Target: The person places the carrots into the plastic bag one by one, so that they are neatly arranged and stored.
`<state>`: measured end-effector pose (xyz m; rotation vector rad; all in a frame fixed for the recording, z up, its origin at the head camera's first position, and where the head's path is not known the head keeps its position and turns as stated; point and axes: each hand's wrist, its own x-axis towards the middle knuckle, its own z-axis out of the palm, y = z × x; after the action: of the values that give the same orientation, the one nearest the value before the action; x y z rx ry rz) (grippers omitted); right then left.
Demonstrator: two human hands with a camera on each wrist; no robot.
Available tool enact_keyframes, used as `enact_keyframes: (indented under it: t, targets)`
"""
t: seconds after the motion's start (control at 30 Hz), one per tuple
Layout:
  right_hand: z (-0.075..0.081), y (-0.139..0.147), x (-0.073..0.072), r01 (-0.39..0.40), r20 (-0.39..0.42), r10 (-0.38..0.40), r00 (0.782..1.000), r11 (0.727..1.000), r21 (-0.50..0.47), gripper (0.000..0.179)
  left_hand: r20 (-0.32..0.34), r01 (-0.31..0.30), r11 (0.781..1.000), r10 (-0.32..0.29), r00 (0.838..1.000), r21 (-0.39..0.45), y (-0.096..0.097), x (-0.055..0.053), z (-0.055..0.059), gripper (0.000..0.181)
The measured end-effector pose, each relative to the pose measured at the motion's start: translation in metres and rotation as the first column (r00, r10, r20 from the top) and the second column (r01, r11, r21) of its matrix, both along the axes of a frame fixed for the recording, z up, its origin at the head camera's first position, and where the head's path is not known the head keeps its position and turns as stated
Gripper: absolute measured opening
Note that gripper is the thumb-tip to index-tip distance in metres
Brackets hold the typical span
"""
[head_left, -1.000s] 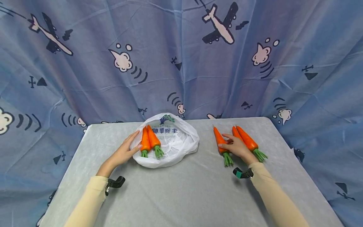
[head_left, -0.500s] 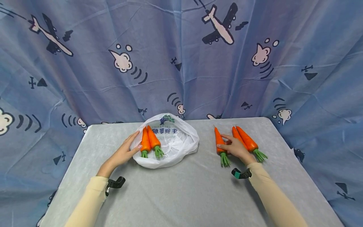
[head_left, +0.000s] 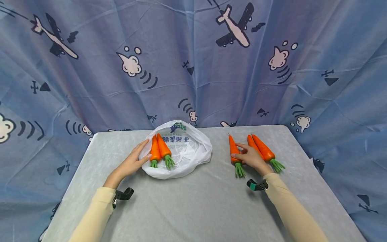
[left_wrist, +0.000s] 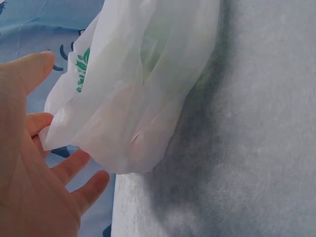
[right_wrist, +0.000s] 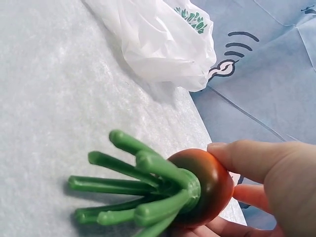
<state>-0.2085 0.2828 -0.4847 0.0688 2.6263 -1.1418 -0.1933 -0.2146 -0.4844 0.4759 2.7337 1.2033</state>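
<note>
My right hand pinches an orange carrot with green stem stubs, thumb on its near side and fingers curled under and behind it. From the right wrist, the stubs point away from the hand and the orange body is mostly hidden. A white plastic bag lies with its mouth open, two carrots inside. My left hand rests at the bag's left rim, fingers spread and loosely bent. In the left wrist view the fingertips touch the bag's edge, while the thumb stands apart.
Two more carrots lie side by side just right of my right hand. All this rests on a grey-white cloth-covered table. A blue curtain printed with planes hangs behind the table's far edge.
My right hand has shifted slightly left and closed on the carrot, whose stem end has swung a little to the left. The left hand and the bag stay put.
</note>
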Motion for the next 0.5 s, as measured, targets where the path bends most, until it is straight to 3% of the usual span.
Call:
enact_keyframes:
  t: [0.5]
  targets:
    - [0.022,-0.003,-0.002,-0.001,-0.007,0.001,1.000,0.999,-0.044,0.075,-0.004,0.008,1.000,-0.008,1.000,0.011,0.001,0.000,0.002,0.074]
